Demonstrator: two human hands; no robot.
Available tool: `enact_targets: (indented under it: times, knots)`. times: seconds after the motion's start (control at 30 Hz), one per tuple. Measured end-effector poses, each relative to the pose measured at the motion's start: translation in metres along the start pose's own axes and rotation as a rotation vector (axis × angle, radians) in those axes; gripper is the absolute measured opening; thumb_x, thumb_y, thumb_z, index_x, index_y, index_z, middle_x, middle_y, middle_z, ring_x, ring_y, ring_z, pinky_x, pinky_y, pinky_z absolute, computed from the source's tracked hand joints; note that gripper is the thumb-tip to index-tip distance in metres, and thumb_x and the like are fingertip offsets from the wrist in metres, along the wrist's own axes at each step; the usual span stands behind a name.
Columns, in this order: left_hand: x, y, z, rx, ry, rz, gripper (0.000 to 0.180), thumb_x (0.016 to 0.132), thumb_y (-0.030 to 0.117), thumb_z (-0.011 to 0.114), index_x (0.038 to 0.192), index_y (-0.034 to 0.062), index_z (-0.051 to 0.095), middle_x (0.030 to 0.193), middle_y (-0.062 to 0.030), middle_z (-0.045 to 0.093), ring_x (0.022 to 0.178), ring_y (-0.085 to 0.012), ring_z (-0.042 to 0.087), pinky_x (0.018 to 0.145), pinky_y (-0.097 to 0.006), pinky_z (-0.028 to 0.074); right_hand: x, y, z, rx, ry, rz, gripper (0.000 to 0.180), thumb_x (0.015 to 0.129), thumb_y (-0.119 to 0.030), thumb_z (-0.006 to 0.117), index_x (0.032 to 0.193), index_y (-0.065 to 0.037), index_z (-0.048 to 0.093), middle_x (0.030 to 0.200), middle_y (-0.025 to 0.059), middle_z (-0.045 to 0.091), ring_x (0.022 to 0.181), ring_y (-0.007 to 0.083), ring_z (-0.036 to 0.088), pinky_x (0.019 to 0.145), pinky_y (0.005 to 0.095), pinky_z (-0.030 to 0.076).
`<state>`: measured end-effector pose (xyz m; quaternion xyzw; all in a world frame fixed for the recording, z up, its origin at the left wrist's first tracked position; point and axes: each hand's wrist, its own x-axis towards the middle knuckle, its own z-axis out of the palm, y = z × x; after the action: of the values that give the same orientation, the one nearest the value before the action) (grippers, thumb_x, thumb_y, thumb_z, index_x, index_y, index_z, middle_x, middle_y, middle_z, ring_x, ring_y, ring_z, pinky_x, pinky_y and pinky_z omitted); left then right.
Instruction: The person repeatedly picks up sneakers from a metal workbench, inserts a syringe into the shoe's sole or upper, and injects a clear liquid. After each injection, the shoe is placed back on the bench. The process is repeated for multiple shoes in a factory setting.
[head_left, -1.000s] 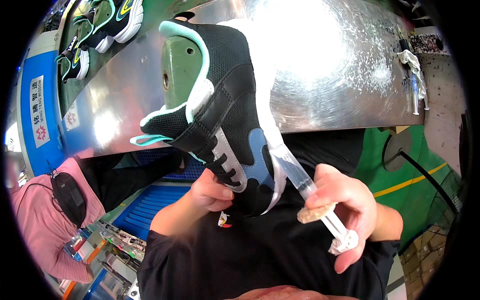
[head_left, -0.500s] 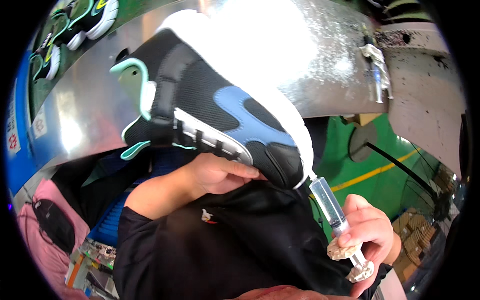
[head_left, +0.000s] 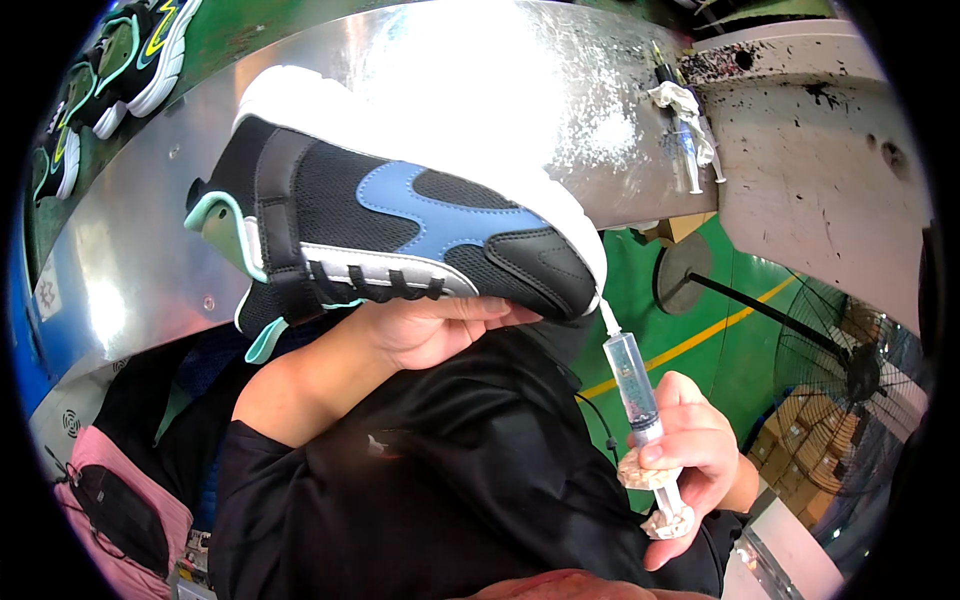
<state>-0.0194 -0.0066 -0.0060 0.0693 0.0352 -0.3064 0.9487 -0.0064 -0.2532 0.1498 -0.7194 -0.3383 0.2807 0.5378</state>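
Overhead, sneaker above left fingers, syringe right

Matt mesh-cloth sneaker, clear glossy plastic syringe, shiny scuffed metal bench

green floor, metal table, fan

The left hand sits under the black and blue shoe, so its fingertips on the far side cannot be seen. The shoe's white sole washes out in glare against the shiny metal tabletop. Whether the tip of the syringe touches the toe or stops just short is too fine to tell. The right hand covers part of the plunger. The shoes at the upper left are cut by the dark rim.
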Motion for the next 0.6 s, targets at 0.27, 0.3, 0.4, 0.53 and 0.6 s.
enact_targets:
  times: [0.27, 0.3, 0.4, 0.53, 0.6]
  knots:
    - [0.011, 0.006, 0.009, -0.025, 0.031, -0.002, 0.033, 0.084, -0.001, 0.057, 0.117, 0.0029, 0.057, 0.12, -0.0132, 0.058, 0.116, -0.0283, 0.052, 0.101, -0.044, 0.041, 0.012, 0.006, 0.016, -0.188, 0.103, -0.126, 0.064, 0.061, -0.051, 0.078, 0.1, -0.004, 0.062, 0.075, -0.0008, 0.058, 0.054, 0.0148, 0.037, 0.053, 0.0283, 0.027]
    - [0.011, 0.006, 0.009, -0.025, 0.033, 0.004, 0.033, 0.084, 0.0, 0.058, 0.117, 0.0028, 0.057, 0.12, -0.0131, 0.058, 0.115, -0.0279, 0.053, 0.101, -0.043, 0.041, 0.012, 0.007, 0.02, -0.25, 0.119, -0.148, 0.059, 0.064, -0.049, 0.077, 0.1, -0.005, 0.062, 0.073, -0.002, 0.056, 0.053, 0.0145, 0.034, 0.052, 0.0276, 0.028]
    - [0.013, 0.004, 0.01, -0.06, 0.028, 0.016, 0.031, 0.085, 0.001, 0.057, 0.117, 0.002, 0.056, 0.119, -0.0126, 0.058, 0.112, -0.0256, 0.055, 0.1, -0.041, 0.043, 0.016, 0.014, 0.027, -0.425, 0.142, -0.215, 0.051, 0.068, -0.043, 0.074, 0.102, -0.006, 0.062, 0.069, -0.0032, 0.052, 0.052, 0.0142, 0.032, 0.05, 0.0267, 0.028]
    - [0.015, 0.005, 0.018, -0.095, 0.037, 0.027, 0.03, 0.088, 0.0, 0.056, 0.117, -0.0005, 0.054, 0.118, -0.0125, 0.058, 0.106, -0.0233, 0.059, 0.094, -0.036, 0.048, 0.019, 0.024, 0.039, -0.589, 0.198, -0.282, 0.042, 0.07, -0.04, 0.073, 0.096, -0.009, 0.063, 0.066, -0.002, 0.05, 0.051, 0.0142, 0.032, 0.047, 0.0262, 0.027]
    - [0.016, 0.006, 0.018, -0.007, 0.008, 0.044, 0.036, 0.089, 0.009, 0.056, 0.124, -0.0004, 0.05, 0.123, -0.018, 0.055, 0.115, -0.0331, 0.053, 0.091, -0.034, 0.052, 0.019, 0.028, 0.042, -0.65, 0.211, -0.295, 0.04, 0.07, -0.039, 0.073, 0.095, -0.009, 0.064, 0.066, -0.0012, 0.049, 0.051, 0.0142, 0.032, 0.046, 0.026, 0.027]
